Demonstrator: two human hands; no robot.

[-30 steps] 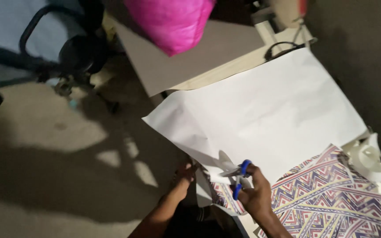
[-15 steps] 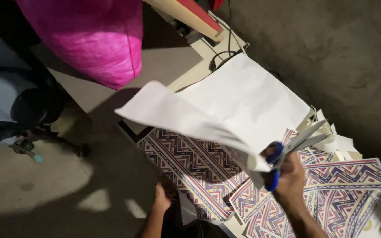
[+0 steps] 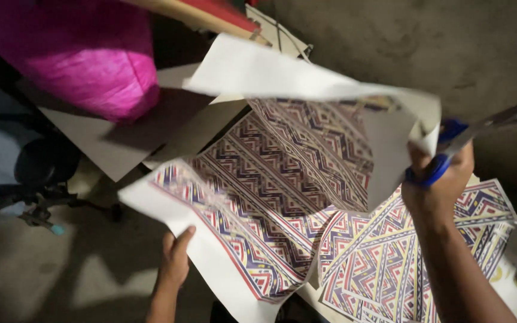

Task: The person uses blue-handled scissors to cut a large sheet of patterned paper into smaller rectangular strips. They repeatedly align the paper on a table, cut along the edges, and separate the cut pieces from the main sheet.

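Note:
My right hand (image 3: 437, 185) is raised at the right and grips blue-handled scissors (image 3: 450, 149), their blades pointing up to the right. The same hand pinches the corner of a large sheet of paper (image 3: 282, 78), white on the back and printed with a zigzag pattern (image 3: 294, 155) on the face. The sheet is lifted and curls over in the air. My left hand (image 3: 175, 257) holds the lower left edge of a patterned sheet (image 3: 228, 239) near its white margin. More patterned sheets (image 3: 384, 263) lie flat under my right arm.
A bright pink bag (image 3: 85, 54) hangs at the top left over a grey board (image 3: 115, 143). An office chair base (image 3: 37, 203) stands on the floor at the left. A cable (image 3: 282, 36) lies at the table's far end. A concrete wall (image 3: 420, 42) fills the right.
My right hand with the scissors rose and pulled the white sheet up and over, baring its patterned face. My left hand moved up onto the sheet's lower edge. The view shifted right.

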